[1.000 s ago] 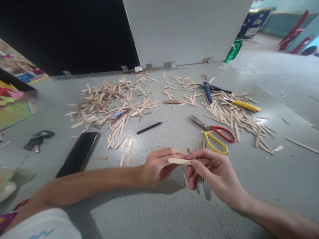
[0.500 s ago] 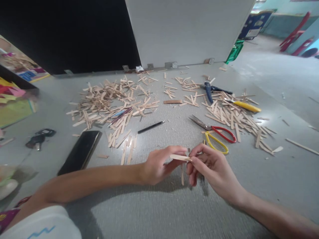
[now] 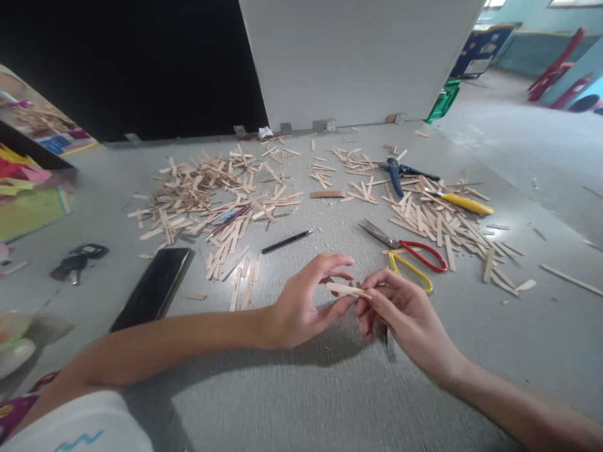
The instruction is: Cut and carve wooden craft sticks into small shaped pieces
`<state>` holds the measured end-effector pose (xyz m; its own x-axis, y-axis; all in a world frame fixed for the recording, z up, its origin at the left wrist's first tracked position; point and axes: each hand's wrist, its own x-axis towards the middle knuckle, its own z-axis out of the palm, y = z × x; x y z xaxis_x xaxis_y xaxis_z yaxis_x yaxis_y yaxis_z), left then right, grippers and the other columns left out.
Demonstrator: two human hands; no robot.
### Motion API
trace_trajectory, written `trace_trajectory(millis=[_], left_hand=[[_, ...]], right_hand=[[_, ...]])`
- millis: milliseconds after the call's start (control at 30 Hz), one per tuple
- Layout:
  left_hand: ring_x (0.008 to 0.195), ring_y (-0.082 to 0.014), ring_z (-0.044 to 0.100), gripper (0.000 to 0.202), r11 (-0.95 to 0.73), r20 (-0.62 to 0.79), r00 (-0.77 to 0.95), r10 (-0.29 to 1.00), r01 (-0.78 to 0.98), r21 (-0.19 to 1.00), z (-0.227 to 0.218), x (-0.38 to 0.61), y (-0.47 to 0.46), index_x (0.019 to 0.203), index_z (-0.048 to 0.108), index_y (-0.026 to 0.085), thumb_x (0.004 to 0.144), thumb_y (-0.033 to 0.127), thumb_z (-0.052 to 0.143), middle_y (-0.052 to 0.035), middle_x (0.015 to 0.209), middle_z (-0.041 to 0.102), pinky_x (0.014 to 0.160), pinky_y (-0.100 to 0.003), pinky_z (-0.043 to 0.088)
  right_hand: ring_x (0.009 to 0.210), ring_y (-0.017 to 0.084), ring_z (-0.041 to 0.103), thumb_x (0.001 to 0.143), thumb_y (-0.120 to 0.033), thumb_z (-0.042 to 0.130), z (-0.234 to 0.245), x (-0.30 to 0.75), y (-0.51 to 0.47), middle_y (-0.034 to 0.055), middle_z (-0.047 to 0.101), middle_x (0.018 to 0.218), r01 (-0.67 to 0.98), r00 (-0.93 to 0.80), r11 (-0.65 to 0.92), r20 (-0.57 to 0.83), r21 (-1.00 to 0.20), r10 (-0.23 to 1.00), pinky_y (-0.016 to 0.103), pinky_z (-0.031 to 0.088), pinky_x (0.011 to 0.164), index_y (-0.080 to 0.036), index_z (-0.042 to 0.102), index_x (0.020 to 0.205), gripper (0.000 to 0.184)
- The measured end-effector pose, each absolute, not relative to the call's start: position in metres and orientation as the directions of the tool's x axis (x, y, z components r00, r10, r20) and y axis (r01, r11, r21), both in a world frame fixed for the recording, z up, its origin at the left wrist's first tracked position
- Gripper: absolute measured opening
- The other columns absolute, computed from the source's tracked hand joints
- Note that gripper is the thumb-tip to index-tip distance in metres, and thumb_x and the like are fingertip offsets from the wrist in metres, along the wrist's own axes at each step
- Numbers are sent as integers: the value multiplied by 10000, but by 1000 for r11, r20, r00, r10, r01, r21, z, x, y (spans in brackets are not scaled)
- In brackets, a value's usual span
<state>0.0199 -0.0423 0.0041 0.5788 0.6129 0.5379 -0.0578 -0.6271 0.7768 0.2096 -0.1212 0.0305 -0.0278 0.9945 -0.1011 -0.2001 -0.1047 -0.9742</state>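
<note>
The step in hand appears to be the handling of one wooden stick [image 3: 345,289], which is lying between the two hands, above the near middle of the grey table [image 3: 282,402]. The right hand [image 3: 409,317] is pinching the stick near one end between thumb and index finger, its other fingers curling beneath. The left hand [image 3: 304,301] is forming a wide C around the free end, fingers and thumb well spread and gripping nothing visible; whether the left thumb is touching the stick, the view is not showing clearly. A thin dark item [image 3: 387,337] is protruding below the right hand; its identity and support cannot be determined. In judgement, the next move is calling for a firm right-hand pinch and a left thumb and fingertips aligned with the free end before any load is applied, since thin wood may be splitting under uneven pressure. Scissors [image 3: 392,241] with red and yellow handles are lying just beyond the right hand, and loose sticks are forming a left pile [image 3: 198,182] and a right pile [image 3: 440,223]. Regarding markings, a blue container [image 3: 498,39] at the rear right is bearing a white label [image 3: 479,66] too small to read; a white sleeve [image 3: 97,411] is showing a blue zigzag, not legible lettering. No brand is being legibly displayed.
</note>
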Motion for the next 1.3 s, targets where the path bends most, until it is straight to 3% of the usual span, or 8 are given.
trace_trajectory(millis=[267,367,500,633,800,1000,1100,1300], left_hand=[[920,-172,752,109,-811,658,573,489,21,584,6,21,-31,1182,669,209,1078,240,654,-65,1042,776,784,-281,620],[826,-151,710,108,-816,669,545,505,52,575,4,20,-31,1183,642,218,1092,276,635,-34,965,747,734,-272,593],[675,-119,568,375,-572,412,511,754,204,794,2,23,-33,1077,557,212,970,497,777,23,865,628,607,-243,495],[697,-154,561,478,-418,130,603,787,367,831,-2,24,-30,926,571,202,850,576,859,24,810,592,614,-269,452],[925,-236,672,262,-543,123,744,656,353,762,-12,21,-26,1019,773,206,934,448,823,-51,957,718,834,-361,523],[823,-202,657,126,-530,150,735,662,317,787,-12,25,-31,866,775,207,932,310,805,-10,821,693,820,-350,519],[757,-176,636,187,-411,109,690,715,289,865,-8,28,-32,834,712,184,960,319,745,-21,833,698,695,-296,494],[543,-101,552,435,169,-160,773,614,70,983,-5,31,-30,901,602,184,928,593,747,14,720,662,530,-226,436]], right_hand=[[547,152,730,975,-482,762,28,206,-120,25,770,717,-81,104,26,17,-996,994,250,635,517,-216,632,901,306],[553,154,731,981,-476,750,26,204,-121,20,767,721,-37,113,54,50,-998,992,255,636,517,-222,638,898,289],[554,157,736,983,-465,743,24,204,-120,23,769,716,-24,137,73,69,-997,988,255,635,512,-218,642,900,280],[555,160,739,972,-492,752,22,206,-118,29,777,716,-14,150,65,62,-998,987,269,650,535,-220,641,895,303],[555,159,739,963,-538,755,18,210,-114,31,780,729,-25,149,11,7,-1000,989,274,647,537,-220,627,892,351],[562,148,721,951,-568,764,14,214,-110,31,776,742,-85,94,-72,-80,-994,992,269,630,547,-217,610,907,385],[559,134,699,941,-568,780,13,215,-109,24,767,751,-121,84,-91,-102,-988,991,258,612,547,-217,603,916,394],[541,120,649,926,-608,776,14,217,-107,7,712,718,-153,37,-132,-139,-979,990,224,522,477,-206,613,867,438]])
